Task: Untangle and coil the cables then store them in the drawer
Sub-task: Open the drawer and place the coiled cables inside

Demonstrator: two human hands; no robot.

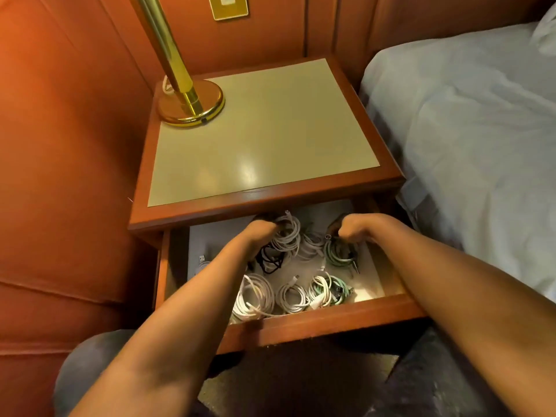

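Cables (255,296) lie coiled along the drawer (316,319) front edge; your left hand (260,231) grasps a white coil (285,236) at the back, your right hand (353,228) a green coil (338,254).

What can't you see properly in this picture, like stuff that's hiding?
- Head view: the fingers of the left hand and right hand curl away from the camera, so what each one grips is unclear.
- The back of the drawer is hidden under the nightstand top.
- The lamp is cut off by the top edge.
- The black cable is partly hidden behind the left forearm.
- The small plug is too small to identify.
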